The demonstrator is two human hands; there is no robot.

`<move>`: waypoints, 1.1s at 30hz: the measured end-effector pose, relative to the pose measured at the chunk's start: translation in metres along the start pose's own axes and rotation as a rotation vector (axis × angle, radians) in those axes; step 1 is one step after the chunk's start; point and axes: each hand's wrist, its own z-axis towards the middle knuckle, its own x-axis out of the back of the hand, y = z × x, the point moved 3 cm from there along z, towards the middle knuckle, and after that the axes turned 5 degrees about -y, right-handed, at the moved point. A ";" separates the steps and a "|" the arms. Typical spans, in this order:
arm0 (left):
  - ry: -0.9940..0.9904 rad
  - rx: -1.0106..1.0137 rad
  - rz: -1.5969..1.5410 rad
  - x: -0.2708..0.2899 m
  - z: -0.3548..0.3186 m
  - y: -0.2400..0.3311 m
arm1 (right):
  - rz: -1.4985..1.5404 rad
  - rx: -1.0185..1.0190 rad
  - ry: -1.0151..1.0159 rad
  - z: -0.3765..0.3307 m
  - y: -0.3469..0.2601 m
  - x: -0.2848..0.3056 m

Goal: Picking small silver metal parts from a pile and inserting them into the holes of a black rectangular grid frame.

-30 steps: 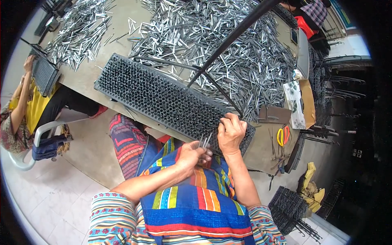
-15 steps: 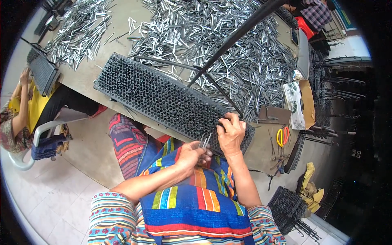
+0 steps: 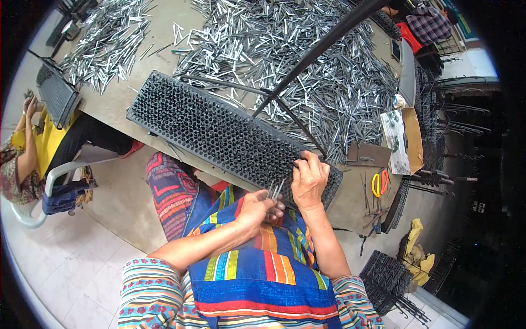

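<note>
A long dark rack (image 3: 205,126) filled with rows of small round sockets lies slantwise along the table's near edge. In front of its right part, my left hand (image 3: 258,208) is closed around a few thin grey metal strips (image 3: 275,189), whose ends stick up past the fingers. My right hand (image 3: 310,183) is over the right end of the rack, fingers bent down and pinched together at the sockets. Whatever lies between those fingertips is hidden.
Heaps of loose metal strips (image 3: 329,82) cover the table (image 3: 109,109) behind the rack. A dark rod (image 3: 312,52) slants over them. At right are yellow-and-orange-handled scissors (image 3: 379,183) and an open box (image 3: 412,140). Another person (image 3: 24,151) sits at left with a similar rack (image 3: 57,93).
My right hand has shifted very slightly and its fingers have bent a little at the rack. My left hand stays put with the metal strips. The person at left has raised a hand slightly.
</note>
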 end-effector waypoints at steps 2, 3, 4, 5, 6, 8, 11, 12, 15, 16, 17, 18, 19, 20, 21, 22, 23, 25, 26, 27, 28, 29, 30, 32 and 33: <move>0.006 0.004 -0.002 0.000 0.000 0.000 | 0.003 -0.018 -0.012 -0.002 -0.001 0.002; 0.011 0.008 -0.004 -0.001 0.000 0.000 | 0.006 -0.037 -0.023 -0.003 0.000 0.002; 0.012 0.008 -0.005 0.000 0.000 0.000 | 0.006 -0.036 -0.024 -0.002 0.000 0.001; 0.010 0.008 -0.008 -0.001 -0.001 0.001 | -0.009 -0.014 -0.022 -0.002 0.001 0.000; 0.008 0.008 -0.012 -0.002 -0.001 0.002 | -0.024 0.008 -0.020 -0.002 0.001 -0.001; 0.003 0.007 -0.005 -0.002 -0.001 0.001 | -0.026 0.007 -0.025 -0.003 0.002 -0.002; -0.004 0.001 0.000 -0.001 0.000 0.001 | -0.021 -0.015 -0.032 -0.003 -0.001 0.000; -0.007 -0.002 -0.003 0.000 0.000 0.001 | -0.016 -0.038 -0.034 -0.002 -0.002 0.001; 0.004 0.008 -0.004 -0.001 -0.002 0.003 | -0.040 -0.034 -0.020 -0.003 -0.003 0.000; 0.004 0.009 -0.004 -0.001 -0.001 0.002 | -0.041 -0.034 -0.020 -0.003 -0.003 0.000; -0.005 0.005 -0.011 -0.001 0.000 0.002 | -0.042 -0.050 -0.023 -0.004 -0.004 0.000; -0.013 0.002 -0.018 -0.002 0.000 0.001 | -0.042 -0.066 -0.025 -0.005 -0.004 0.000; -0.012 0.003 -0.019 -0.001 0.000 0.001 | -0.042 -0.066 -0.026 -0.003 -0.004 0.001; 0.003 0.009 -0.005 -0.002 0.000 0.002 | -0.035 -0.067 -0.037 -0.001 -0.004 0.002; 0.019 0.015 0.008 -0.002 -0.001 0.003 | -0.028 -0.068 -0.047 0.000 -0.004 0.003; 0.019 0.018 0.008 -0.002 -0.001 0.002 | -0.028 -0.069 -0.049 -0.001 -0.003 0.003; 0.011 0.019 -0.003 -0.002 0.000 0.002 | -0.009 -0.067 -0.051 -0.001 -0.002 0.002; 0.003 0.019 -0.013 -0.002 0.001 0.002 | 0.011 -0.065 -0.052 0.000 0.001 0.004; 0.005 0.019 -0.007 -0.003 0.001 0.002 | 0.024 -0.059 -0.032 0.001 0.001 0.009; 0.006 0.019 -0.001 -0.003 0.000 0.003 | 0.036 -0.054 -0.011 0.001 0.001 0.012; 0.006 0.020 -0.001 -0.003 0.000 0.003 | 0.037 -0.043 0.019 0.001 0.001 0.014; -0.004 0.025 0.010 -0.003 0.000 0.003 | 0.037 -0.043 0.020 0.001 0.000 0.016; -0.014 0.030 0.022 -0.003 0.000 0.003 | 0.037 -0.030 0.048 0.001 -0.001 0.019; -0.015 0.028 0.027 -0.004 -0.001 0.004 | 0.037 -0.019 0.079 -0.003 -0.001 0.022; -0.016 0.026 0.032 -0.005 -0.001 0.004 | 0.051 0.008 0.044 -0.008 0.000 0.019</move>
